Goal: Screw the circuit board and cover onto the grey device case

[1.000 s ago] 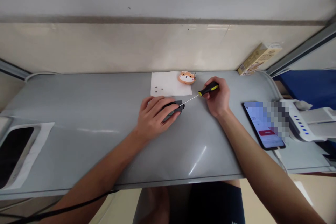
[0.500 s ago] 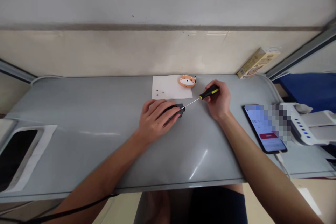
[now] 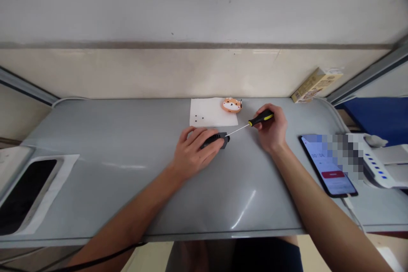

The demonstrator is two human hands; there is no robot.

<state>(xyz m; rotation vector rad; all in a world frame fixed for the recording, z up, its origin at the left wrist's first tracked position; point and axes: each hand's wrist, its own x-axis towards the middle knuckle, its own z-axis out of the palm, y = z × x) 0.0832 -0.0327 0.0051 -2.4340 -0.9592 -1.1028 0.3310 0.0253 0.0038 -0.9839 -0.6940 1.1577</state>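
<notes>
My left hand is closed around a small dark grey plastic block with slots along its top, pressing it to the table. Its exact kind is not clear, and my fingers cover much of it. In my right hand is a screwdriver with a black and yellow handle. The thin shaft slants down to the left, its tip at the block's upper right part. Just behind my left hand lies a white sheet of paper bearing several tiny dark screws. An orange animal-face case sits on the sheet's right side.
A lit phone with a cable plugged in lies to the right, beside a white power strip. A yellowish box leans in the back right corner. A dark-screened phone rests on white paper at the left.
The whole view has shifted, so everything appears slightly lower and further right. Both hands keep their grips, and the screwdriver tip stays at the block.
</notes>
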